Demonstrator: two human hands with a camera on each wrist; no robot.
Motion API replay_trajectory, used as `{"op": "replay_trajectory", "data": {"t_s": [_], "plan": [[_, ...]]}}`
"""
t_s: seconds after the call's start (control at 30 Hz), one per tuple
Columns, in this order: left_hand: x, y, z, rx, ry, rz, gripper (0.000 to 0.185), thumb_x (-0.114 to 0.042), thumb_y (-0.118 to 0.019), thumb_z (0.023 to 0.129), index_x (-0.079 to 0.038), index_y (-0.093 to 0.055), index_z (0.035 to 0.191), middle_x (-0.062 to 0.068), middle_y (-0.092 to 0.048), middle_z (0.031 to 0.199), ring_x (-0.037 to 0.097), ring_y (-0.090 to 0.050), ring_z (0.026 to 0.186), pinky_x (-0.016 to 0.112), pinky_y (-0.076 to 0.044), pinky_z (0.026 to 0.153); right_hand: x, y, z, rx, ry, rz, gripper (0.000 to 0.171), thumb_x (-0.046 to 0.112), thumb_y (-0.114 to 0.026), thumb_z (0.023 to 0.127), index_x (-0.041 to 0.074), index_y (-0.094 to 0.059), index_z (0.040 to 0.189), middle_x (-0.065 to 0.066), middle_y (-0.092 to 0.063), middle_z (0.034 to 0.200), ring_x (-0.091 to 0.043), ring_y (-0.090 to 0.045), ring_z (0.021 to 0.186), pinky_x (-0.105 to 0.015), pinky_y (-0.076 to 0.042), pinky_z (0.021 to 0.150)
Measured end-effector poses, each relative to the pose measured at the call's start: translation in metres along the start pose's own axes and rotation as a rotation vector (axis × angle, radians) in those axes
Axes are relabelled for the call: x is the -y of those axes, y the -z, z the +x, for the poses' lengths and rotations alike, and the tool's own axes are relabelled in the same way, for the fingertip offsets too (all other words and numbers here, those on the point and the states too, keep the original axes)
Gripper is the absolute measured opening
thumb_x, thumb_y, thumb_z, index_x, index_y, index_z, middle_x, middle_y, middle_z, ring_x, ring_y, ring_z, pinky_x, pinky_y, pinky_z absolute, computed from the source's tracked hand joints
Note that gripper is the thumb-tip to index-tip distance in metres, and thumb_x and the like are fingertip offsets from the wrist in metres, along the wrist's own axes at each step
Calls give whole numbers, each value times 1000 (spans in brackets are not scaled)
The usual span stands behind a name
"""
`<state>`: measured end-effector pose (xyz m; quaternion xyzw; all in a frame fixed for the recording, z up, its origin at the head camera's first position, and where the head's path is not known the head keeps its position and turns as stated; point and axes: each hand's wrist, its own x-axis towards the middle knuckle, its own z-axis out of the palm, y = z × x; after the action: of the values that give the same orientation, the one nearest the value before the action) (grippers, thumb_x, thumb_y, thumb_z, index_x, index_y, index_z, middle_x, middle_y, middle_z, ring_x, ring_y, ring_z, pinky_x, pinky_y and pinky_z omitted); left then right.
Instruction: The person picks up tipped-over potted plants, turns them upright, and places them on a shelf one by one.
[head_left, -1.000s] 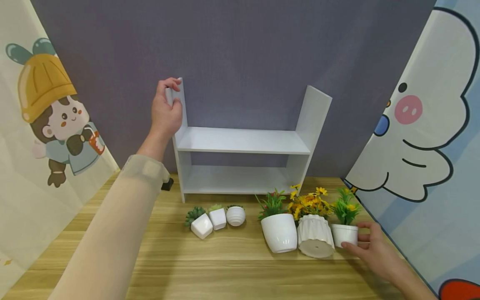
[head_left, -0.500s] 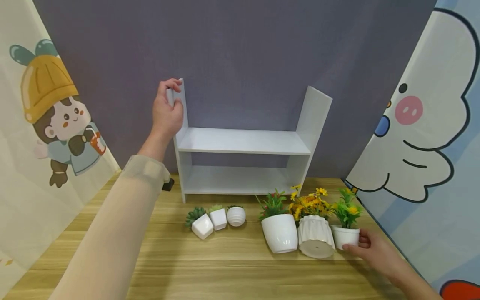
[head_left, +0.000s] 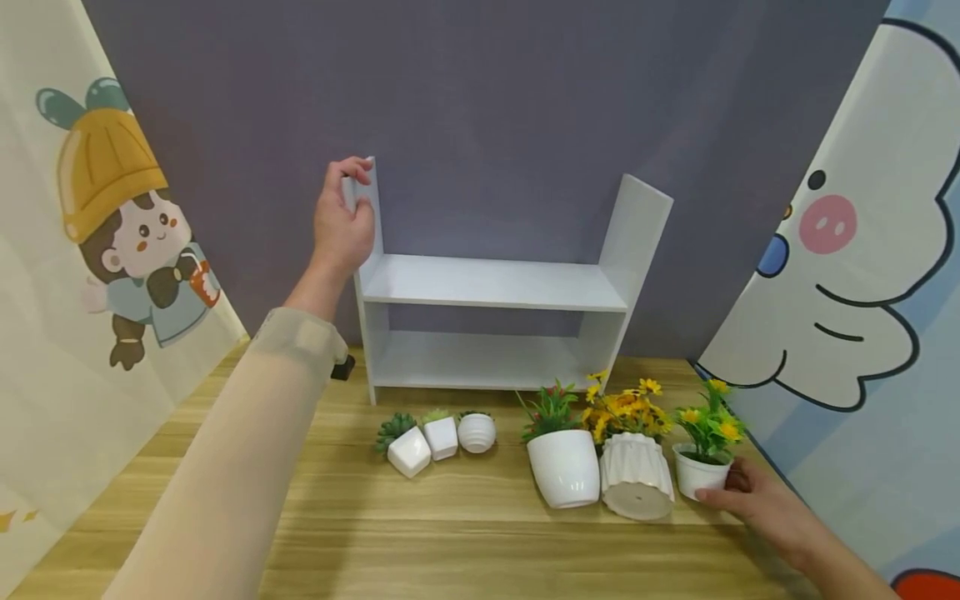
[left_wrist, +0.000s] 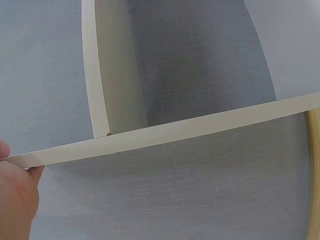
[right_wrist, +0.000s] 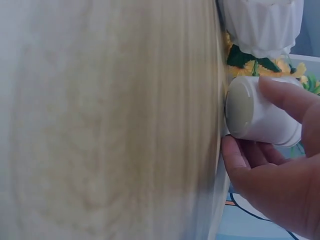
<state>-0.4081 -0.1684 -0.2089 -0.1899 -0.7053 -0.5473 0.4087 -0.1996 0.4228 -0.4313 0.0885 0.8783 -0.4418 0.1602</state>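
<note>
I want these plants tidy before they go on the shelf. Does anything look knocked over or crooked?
Yes. The ribbed white pot with yellow flowers lies tipped toward the camera, its base showing. The small faceted pot at the left of the row leans askew too. The other pots look upright; the right hand grips the smallest flowerpot.

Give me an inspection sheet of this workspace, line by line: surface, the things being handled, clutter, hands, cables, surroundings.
Surface: wooden table, light grain.
Things in hand: white shelf unit with both shelves bare; small white pot of yellow flowers, tilted.
Clutter: three small succulent pots, one tipped; a round white pot with a green plant; a ribbed white pot with yellow flowers lying on its side.
Hands: left hand grips the top of the shelf unit's left side panel; right hand holds the small white pot.
Cables: nothing seen.
Surroundings: grey backdrop, cartoon-printed panels on the left and right.
</note>
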Motion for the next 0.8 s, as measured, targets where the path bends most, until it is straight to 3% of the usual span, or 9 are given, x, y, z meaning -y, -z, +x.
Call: {"op": "replay_trajectory", "data": {"t_s": [0.07,0.23,0.47,0.7,0.8], "plan": [[-1,-1,-1,4,1,5,25,13,-44,97,-5,-52,112,6,-65,148,13,-53,149,23,-38,118,0,1,2,2,-1,10,115,43,-67,109,-22,11,162,-53,-8,167,-69,-21,156,-72,-38,122],[-2,-2,-2,8,1,3,26,13,-44,97,-6,-52,112,6,-65,148,12,-54,149,22,-38,118,-3,1,7,-18,21,2,113,42,-69,108,-17,9,166,-49,-12,170,-66,-24,157,-68,-42,122],[1,-3,0,4,-9,-2,26,14,-43,96,-3,-51,113,8,-65,148,14,-53,150,20,-37,117,-1,3,13,-15,8,32,112,39,-66,110,-19,14,164,-51,-9,168,-68,-20,156,-72,-37,122],[1,-2,-1,2,-9,0,26,14,-44,96,-3,-52,113,9,-65,148,15,-53,150,23,-38,118,3,1,18,-67,27,46,110,36,-70,107,-17,7,166,-49,-17,168,-63,-27,156,-62,-43,120],[-1,-1,-2,1,-17,9,26,13,-44,95,-3,-52,113,7,-66,147,14,-54,149,24,-38,118,3,-1,21,-89,24,37,112,38,-72,106,-16,5,167,-49,-18,169,-63,-28,156,-65,-40,122]]}}
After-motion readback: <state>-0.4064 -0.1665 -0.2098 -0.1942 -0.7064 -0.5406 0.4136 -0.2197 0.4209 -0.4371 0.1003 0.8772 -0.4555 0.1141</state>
